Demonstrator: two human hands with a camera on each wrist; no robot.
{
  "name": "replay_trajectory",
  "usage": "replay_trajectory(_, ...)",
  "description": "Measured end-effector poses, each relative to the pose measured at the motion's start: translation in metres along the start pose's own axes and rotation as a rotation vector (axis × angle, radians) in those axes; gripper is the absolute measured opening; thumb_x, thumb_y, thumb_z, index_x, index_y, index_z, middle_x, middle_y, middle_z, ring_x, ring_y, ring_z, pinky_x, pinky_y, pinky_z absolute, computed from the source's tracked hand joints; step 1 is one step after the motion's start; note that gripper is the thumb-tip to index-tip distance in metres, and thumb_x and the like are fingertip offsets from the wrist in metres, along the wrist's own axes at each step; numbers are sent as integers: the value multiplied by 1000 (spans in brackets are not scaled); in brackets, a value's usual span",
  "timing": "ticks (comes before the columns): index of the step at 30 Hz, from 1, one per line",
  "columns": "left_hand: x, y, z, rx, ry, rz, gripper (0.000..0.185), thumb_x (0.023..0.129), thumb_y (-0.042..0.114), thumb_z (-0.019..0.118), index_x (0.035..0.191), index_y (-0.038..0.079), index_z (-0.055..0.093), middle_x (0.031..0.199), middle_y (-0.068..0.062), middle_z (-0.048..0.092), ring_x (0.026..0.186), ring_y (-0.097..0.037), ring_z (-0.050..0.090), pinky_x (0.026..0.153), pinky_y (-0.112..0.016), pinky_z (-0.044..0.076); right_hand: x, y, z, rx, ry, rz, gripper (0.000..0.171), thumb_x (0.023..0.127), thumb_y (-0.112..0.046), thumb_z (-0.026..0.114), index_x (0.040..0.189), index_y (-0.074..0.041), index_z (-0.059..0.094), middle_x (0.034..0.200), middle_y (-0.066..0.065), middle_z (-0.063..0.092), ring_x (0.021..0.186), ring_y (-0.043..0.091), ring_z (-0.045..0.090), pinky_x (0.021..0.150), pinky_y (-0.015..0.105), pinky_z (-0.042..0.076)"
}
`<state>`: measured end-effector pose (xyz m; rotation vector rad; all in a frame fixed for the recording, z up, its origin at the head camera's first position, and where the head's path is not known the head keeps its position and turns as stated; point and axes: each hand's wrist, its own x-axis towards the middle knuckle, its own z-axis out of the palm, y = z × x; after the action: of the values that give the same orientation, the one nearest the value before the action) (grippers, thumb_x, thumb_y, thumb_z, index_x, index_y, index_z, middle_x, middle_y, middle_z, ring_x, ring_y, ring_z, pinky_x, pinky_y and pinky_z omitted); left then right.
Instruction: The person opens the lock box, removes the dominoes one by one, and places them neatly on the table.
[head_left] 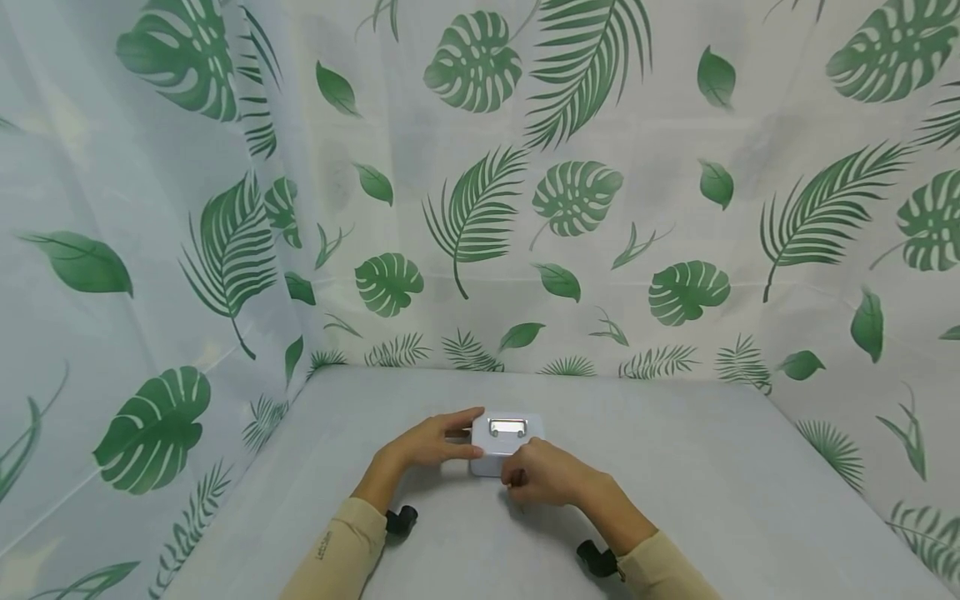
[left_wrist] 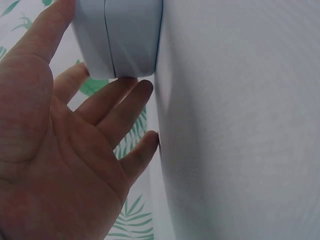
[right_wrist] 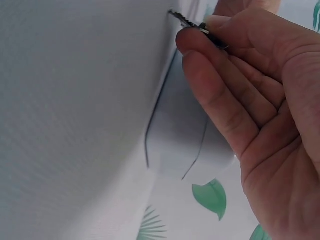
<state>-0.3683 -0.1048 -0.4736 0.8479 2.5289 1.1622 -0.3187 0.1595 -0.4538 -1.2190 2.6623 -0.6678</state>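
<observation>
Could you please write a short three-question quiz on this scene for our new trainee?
1. True or false: the box stands on the table with its metal handle on top.
2. Which hand pinches the small key? A) left hand B) right hand C) neither
3. Fill the gap: the left hand touches the box on its ____ side, as the head view shows it.

Key
1. True.
2. B: the right hand pinches the key between thumb and forefinger, close to the box's front.
3. Left: its fingers lie straight against that side, thumb along the top edge.
</observation>
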Motion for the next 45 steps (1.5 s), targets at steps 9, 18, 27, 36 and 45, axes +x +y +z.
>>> replay_trajectory(9, 1, 0, -1, 2, 1, 16, 84, 93, 54, 74, 163, 30, 36, 164, 7, 44, 146, -21, 51, 121, -48, 40, 1, -1, 0, -20, -6, -15, 9, 86, -5, 78, 85, -14, 79, 75, -18, 67, 66, -5, 56, 65, 15, 53)
replay_trajectory(18, 2, -3, 0, 5, -2, 19, 85, 93, 54, 74, 164, 26, 36, 164, 5, 44, 145, -23, 51, 120, -50, 41, 1, -6, 1, -56, 13, -30, 9, 83, -4, 80, 83, -13, 79, 71, -18, 66, 63, -6, 53, 61, 15, 51)
replay_trajectory(27, 1, -3, 1, 5, 1, 3, 84, 92, 55, 74, 163, 31, 36, 163, 5, 46, 145, -23, 52, 120, -51, 41, 1, -2, 6, -37, 25, -22, 8, 83, -6, 78, 88, -12, 80, 73, -18, 67, 62, -6, 54, 59, 15, 51)
replay_trajectory(36, 1, 0, -1, -3, 5, -2, 85, 92, 55, 74, 163, 29, 37, 163, 6, 46, 145, -23, 51, 120, -51, 41, 1, 7, 5, 55, 8, -10, 11, 85, -7, 78, 93, -12, 81, 76, -18, 69, 65, -5, 57, 62, 17, 53)
replay_trajectory(45, 1, -2, -1, -3, -2, -5, 83, 91, 55, 75, 162, 35, 37, 163, 6, 45, 145, -22, 52, 120, -50, 41, 1, 4, 4, 45, -23, -28, 7, 88, -7, 78, 91, -13, 81, 76, -18, 70, 64, -6, 56, 62, 16, 53)
